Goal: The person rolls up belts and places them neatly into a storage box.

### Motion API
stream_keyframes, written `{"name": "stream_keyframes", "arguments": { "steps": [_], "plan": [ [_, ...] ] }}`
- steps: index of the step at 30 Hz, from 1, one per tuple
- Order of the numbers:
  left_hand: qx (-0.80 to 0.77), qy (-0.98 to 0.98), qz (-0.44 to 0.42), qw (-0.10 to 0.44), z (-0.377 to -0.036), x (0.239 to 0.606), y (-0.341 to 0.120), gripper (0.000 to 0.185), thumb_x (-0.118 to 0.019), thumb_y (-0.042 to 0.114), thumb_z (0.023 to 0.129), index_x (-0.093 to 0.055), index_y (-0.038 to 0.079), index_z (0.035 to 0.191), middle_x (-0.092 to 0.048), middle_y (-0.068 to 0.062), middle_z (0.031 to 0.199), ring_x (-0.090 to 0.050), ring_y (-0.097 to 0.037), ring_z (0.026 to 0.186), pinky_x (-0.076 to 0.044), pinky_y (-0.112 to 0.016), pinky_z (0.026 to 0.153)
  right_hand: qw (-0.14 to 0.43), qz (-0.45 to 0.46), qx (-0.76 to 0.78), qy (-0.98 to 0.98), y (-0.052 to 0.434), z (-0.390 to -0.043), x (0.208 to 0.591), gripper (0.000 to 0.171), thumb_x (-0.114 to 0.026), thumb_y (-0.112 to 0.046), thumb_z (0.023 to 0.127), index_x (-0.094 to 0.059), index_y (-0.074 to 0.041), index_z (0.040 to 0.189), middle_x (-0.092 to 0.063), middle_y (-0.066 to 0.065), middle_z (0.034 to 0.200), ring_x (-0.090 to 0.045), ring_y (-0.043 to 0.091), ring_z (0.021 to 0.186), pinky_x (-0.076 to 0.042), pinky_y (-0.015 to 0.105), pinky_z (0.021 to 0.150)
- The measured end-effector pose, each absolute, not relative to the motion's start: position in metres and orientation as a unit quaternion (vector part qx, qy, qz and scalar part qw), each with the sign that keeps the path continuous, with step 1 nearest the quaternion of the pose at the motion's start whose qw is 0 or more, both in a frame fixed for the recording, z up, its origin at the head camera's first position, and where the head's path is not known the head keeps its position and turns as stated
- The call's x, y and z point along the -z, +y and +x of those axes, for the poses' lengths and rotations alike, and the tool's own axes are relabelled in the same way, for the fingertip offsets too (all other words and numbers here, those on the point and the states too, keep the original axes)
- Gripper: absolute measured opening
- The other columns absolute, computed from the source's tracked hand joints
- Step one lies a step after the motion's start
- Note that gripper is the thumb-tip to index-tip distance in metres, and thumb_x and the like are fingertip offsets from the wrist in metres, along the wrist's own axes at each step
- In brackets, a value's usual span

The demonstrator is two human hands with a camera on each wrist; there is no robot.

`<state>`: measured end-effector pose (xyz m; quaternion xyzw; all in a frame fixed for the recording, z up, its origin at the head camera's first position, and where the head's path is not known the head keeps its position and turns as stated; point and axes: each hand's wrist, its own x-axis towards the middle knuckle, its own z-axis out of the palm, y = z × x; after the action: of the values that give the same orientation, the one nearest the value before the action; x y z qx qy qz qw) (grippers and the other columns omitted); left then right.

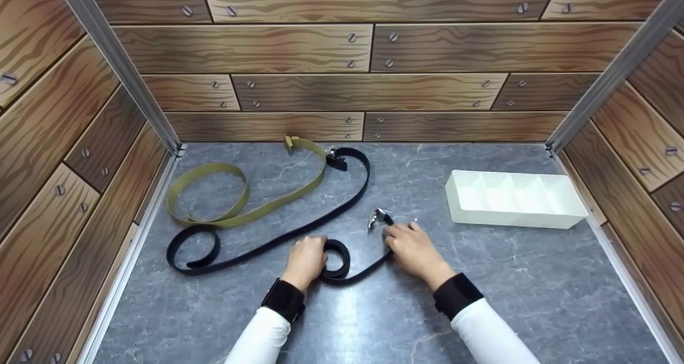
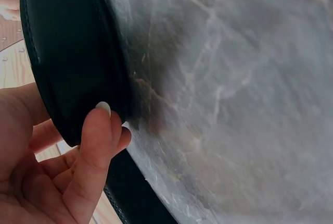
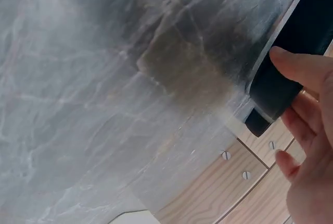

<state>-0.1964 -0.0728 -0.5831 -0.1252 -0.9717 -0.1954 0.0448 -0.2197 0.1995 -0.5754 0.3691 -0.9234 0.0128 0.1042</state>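
Observation:
A black leather belt is partly rolled up, its coil (image 1: 346,257) standing on edge on the grey marbled tabletop. My left hand (image 1: 305,260) grips this coil from the left side; in the left wrist view the thumb and fingers pinch the rolled leather (image 2: 73,52). From the coil a loose stretch of strap runs right to my right hand (image 1: 417,249), which pinches the belt near its buckle end. The silver buckle (image 1: 380,214) sticks out beyond those fingers. In the right wrist view the thumb lies over the dark strap (image 3: 281,83), with fingers behind it.
Behind my left hand lie an olive belt (image 1: 267,209) and a second black belt (image 1: 299,230), each loosely curled at the left end. Their buckle ends reach toward the back. A white divided tray (image 1: 513,219) stands at the right. Wood-patterned walls (image 1: 299,48) enclose the table.

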Motion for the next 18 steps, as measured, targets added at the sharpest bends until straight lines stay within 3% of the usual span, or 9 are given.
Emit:
{"name": "stream_keyframes", "arguments": {
  "steps": [5,12,18],
  "plan": [
    [0.198,-0.971,-0.124,0.053,-0.195,0.585,-0.072,0.015,-0.070,0.004,0.074,-0.067,0.006,0.089,-0.070,-0.019,0.083,-0.067,-0.042,0.075,-0.052,-0.050,0.061,0.039,0.306,0.012,-0.951,0.202,-0.222,0.570,0.018,-0.069,-0.002,0.074,-0.072,-0.004,0.091,-0.057,0.016,0.133,-0.053,0.037,0.116,-0.041,0.049,0.090],
    [0.214,-0.970,-0.105,0.042,-0.194,0.585,-0.072,0.026,-0.071,0.007,0.076,-0.070,0.003,0.101,-0.070,-0.020,0.090,-0.067,-0.041,0.081,-0.052,-0.051,0.068,-0.012,0.242,-0.002,-0.970,0.209,-0.227,0.563,0.060,-0.079,-0.010,0.068,-0.061,0.007,0.123,-0.047,0.027,0.140,-0.049,0.043,0.121,-0.040,0.053,0.094],
    [0.223,-0.971,-0.080,0.029,-0.193,0.583,-0.070,0.025,-0.068,0.007,0.077,-0.070,0.004,0.102,-0.070,-0.020,0.092,-0.067,-0.042,0.083,-0.053,-0.051,0.066,-0.036,0.230,-0.059,-0.971,0.211,-0.231,0.558,0.069,-0.085,-0.007,0.063,-0.058,0.008,0.125,-0.045,0.029,0.140,-0.048,0.045,0.121,-0.037,0.057,0.100]
  ]
}}
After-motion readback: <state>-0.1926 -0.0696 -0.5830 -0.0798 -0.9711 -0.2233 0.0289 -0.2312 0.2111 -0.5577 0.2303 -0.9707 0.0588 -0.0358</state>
